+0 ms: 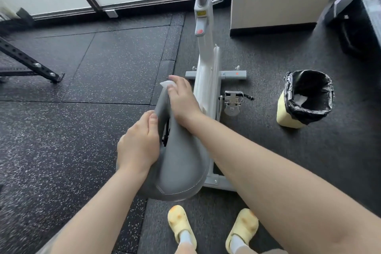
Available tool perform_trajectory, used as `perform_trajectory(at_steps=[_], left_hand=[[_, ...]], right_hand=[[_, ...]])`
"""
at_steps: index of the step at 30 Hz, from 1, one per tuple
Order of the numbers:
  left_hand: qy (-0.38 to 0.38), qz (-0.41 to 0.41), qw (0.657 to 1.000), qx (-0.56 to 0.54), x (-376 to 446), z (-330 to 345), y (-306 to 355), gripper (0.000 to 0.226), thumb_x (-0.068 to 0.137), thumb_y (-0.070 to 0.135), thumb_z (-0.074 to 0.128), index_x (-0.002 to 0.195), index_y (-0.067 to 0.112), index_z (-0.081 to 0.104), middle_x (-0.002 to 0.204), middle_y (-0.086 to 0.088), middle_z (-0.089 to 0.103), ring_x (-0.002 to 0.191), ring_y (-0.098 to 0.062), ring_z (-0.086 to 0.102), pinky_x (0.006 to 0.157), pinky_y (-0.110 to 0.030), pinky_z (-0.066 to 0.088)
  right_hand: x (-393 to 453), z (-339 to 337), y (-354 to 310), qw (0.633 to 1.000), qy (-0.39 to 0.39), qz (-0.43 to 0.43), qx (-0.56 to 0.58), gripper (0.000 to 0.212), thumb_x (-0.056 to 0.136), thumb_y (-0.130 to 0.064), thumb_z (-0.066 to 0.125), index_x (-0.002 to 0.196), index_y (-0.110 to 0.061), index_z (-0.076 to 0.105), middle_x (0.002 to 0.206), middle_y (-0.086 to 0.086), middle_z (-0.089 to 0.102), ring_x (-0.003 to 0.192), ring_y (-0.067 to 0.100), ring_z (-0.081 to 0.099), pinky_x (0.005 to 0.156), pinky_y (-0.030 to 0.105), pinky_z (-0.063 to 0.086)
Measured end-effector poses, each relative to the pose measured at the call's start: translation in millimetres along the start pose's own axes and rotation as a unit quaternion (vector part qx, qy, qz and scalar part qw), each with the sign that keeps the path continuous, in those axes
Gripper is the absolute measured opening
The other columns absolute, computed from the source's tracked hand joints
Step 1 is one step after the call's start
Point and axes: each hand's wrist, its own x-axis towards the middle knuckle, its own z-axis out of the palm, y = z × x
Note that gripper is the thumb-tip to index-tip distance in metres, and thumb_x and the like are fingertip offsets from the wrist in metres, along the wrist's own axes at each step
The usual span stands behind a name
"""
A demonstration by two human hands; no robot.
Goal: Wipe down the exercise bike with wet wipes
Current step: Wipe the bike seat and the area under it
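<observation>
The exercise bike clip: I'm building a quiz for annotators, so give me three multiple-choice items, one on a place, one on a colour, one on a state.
1. Where is the wet wipe?
A. in the bin
B. at the nose of the saddle under the right hand
C. on the floor

2. What colour is the saddle?
A. grey
B. red
C. yellow

3. What is the left hand doing?
A. hanging free
B. pulling the bin liner
C. gripping the saddle's side

Answers: 1 B, the white wipe shows under the right hand's fingertips at the saddle's narrow end. 2 A, its cover is plain grey. 3 C, its thumb and fingers wrap the saddle's left edge.
</observation>
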Motion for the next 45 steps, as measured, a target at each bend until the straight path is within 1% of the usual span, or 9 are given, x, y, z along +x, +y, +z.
perform_trajectory(at_steps=[5, 12, 15, 17, 23, 28, 37, 41, 45], left_hand=[[0.001, 0.003, 1.0, 0.007, 0.0, -0.5, 1.8, 0.036, 0.104, 0.038, 0.025, 0.127, 0.031, 0.052, 0.121, -0.005, 0.065, 0.11, -0.032, 0.058, 0.077, -0.036, 0.031], [-0.017, 0.008, 1.0, -0.005, 1.0, -3.9, 1.0, 0.036, 0.104, 0.037, 0.026, 0.125, 0.028, 0.054, 0.118, -0.007, 0.066, 0.11, -0.031, 0.057, 0.08, -0.036, 0.03], [-0.071, -0.031, 0.995, -0.069, 14.1, -3.3, -8.5, 0.036, 0.1, 0.043, 0.031, 0.123, 0.034, 0.058, 0.125, -0.003, 0.064, 0.115, -0.029, 0.056, 0.092, -0.037, 0.037], [-0.097, -0.045, 0.983, -0.151, 21.0, -4.9, -14.5, 0.041, 0.092, 0.052, 0.035, 0.118, 0.037, 0.062, 0.127, 0.002, 0.064, 0.118, -0.025, 0.056, 0.102, -0.039, 0.038], [-0.114, 0.124, 0.98, -0.109, -6.0, -11.5, -46.2, 0.064, 0.088, 0.051, 0.029, 0.148, 0.031, 0.035, 0.151, 0.011, 0.041, 0.138, -0.013, 0.037, 0.109, -0.036, 0.031], [-0.01, 0.115, 0.989, -0.09, -17.6, -4.5, -53.8, 0.044, 0.103, 0.034, 0.033, 0.146, 0.028, 0.042, 0.147, 0.008, 0.046, 0.135, -0.015, 0.041, 0.103, -0.036, 0.036], [0.009, 0.097, 0.982, -0.16, -17.6, -1.3, -58.2, 0.04, 0.102, 0.031, 0.038, 0.139, 0.028, 0.051, 0.14, 0.01, 0.054, 0.128, -0.014, 0.047, 0.098, -0.033, 0.037], [0.019, 0.084, 0.979, -0.186, -18.2, -0.2, -60.3, 0.039, 0.101, 0.03, 0.04, 0.137, 0.029, 0.053, 0.138, 0.01, 0.056, 0.126, -0.016, 0.049, 0.099, -0.036, 0.037], [0.014, 0.08, 0.979, -0.188, -18.2, -0.9, -59.1, 0.039, 0.101, 0.03, 0.04, 0.137, 0.03, 0.053, 0.137, 0.01, 0.056, 0.125, -0.017, 0.05, 0.099, -0.037, 0.038]], right_hand=[[-102.3, -14.9, 17.5, 0.973, -0.079, -0.047, -0.212, 0.073, 0.1, -0.04, 0.036, 0.154, -0.013, -0.006, 0.162, 0.003, -0.006, 0.148, 0.016, 0.003, 0.118, 0.03, 0.009], [-171.6, -6.7, 31.2, 0.887, -0.071, -0.166, -0.425, 0.074, 0.09, -0.056, 0.032, 0.148, -0.009, 0.034, 0.157, 0.007, 0.027, 0.147, 0.026, 0.018, 0.113, 0.041, 0.014], [-138.5, 1.0, 11.2, 0.901, -0.071, -0.17, -0.393, 0.07, 0.094, -0.053, 0.017, 0.149, -0.013, 0.033, 0.159, -0.002, 0.023, 0.149, 0.018, 0.004, 0.12, 0.039, -0.002], [-145.6, 12.2, 8.3, 0.889, -0.061, -0.157, -0.425, 0.064, 0.096, -0.048, 0.022, 0.144, -0.01, 0.042, 0.155, 0.0, 0.034, 0.148, 0.021, 0.014, 0.119, 0.044, 0.006], [-208.5, 8.6, 26.8, 0.866, -0.055, -0.25, -0.429, 0.055, 0.1, -0.045, 0.031, 0.15, -0.022, 0.032, 0.159, -0.005, 0.024, 0.149, 0.016, 0.012, 0.117, 0.04, 0.013], [-184.6, 30.9, 16.9, 0.881, 0.047, -0.15, -0.446, 0.057, 0.098, -0.042, 0.029, 0.148, -0.015, 0.035, 0.158, 0.004, 0.027, 0.146, 0.025, 0.021, 0.116, 0.042, 0.011], [-161.6, 38.0, 19.7, 0.908, 0.186, -0.013, -0.376, 0.061, 0.099, -0.04, 0.017, 0.151, -0.009, 0.027, 0.156, 0.008, 0.03, 0.145, 0.023, 0.024, 0.119, 0.038, 0.018], [-169.9, 38.7, 23.5, 0.887, 0.141, -0.041, -0.438, 0.063, 0.096, -0.04, 0.02, 0.148, -0.006, 0.033, 0.153, 0.012, 0.034, 0.142, 0.029, 0.03, 0.116, 0.043, 0.024], [-127.6, 8.7, 8.2, 0.95, 0.119, 0.118, -0.265, 0.048, 0.104, -0.037, 0.018, 0.14, -0.018, 0.044, 0.143, 0.007, 0.048, 0.128, 0.028, 0.044, 0.097, 0.036, 0.034]])
